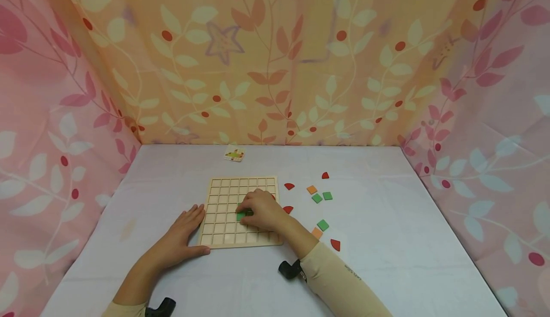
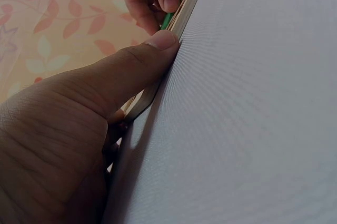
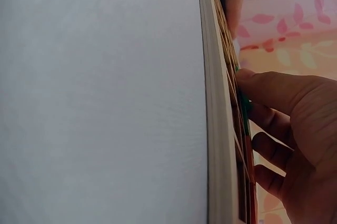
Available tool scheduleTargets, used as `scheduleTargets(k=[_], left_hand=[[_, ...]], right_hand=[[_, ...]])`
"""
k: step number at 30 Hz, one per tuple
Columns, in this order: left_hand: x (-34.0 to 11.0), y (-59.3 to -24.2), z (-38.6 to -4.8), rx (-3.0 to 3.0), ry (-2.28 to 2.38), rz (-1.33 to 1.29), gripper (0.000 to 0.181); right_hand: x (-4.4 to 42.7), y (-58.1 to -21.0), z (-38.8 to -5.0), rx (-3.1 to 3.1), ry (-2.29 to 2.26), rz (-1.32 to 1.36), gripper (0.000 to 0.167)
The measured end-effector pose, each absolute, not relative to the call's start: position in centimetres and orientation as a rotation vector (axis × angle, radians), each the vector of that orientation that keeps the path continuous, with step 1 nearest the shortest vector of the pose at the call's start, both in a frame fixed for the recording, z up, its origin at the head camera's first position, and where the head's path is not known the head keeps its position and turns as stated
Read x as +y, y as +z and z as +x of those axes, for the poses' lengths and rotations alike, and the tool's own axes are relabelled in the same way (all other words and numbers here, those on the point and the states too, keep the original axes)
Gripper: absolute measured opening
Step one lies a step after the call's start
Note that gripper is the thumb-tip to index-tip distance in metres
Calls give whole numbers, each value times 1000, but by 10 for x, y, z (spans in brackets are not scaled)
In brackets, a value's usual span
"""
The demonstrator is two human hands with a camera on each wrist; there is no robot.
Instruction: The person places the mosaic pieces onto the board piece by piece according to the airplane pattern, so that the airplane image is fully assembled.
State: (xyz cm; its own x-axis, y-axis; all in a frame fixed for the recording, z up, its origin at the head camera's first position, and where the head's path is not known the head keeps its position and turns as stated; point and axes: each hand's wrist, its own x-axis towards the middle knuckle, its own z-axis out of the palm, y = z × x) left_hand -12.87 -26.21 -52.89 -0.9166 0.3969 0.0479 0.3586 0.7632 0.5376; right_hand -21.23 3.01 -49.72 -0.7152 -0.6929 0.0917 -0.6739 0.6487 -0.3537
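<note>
A wooden grid board (image 1: 219,214) lies on the white cloth. Against its left edge rests my left hand (image 1: 180,238), fingers extended and thumb at the front left corner; the left wrist view shows that thumb (image 2: 131,63) on the board's rim. Over the middle of the board, my right hand (image 1: 266,212) pinches a green square piece (image 1: 240,216) between thumb and fingers. Green (image 3: 244,100) also shows under the fingertips in the right wrist view, with red pieces (image 3: 250,155) beside it on the grid. The right hand covers part of the grid.
Right of the board lie loose red pieces (image 1: 335,245), green squares (image 1: 328,195) and orange squares (image 1: 312,189). A small patterned card (image 1: 234,153) lies near the table's back edge. Patterned cloth (image 1: 266,68) stands behind and at both sides.
</note>
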Motion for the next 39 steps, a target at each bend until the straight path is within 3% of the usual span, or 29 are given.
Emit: scheduleTargets(k=[14,21,29,39], left_hand=[[-262,-528,-128,2876,861,612,115],[-262,-529,-128,2883,858,610,114],[-262,-529,-129,2894,862,628,114],[-261,-526,-127,2889,882,618,114]], right_hand=[[29,-497,-213,2816,-542,-1168,27],[35,-472,-207,2822,-531,-1241,28],[64,-429,-196,2834,-674,-1268,21],[116,-413,-190,2883,-737,-1281,23]])
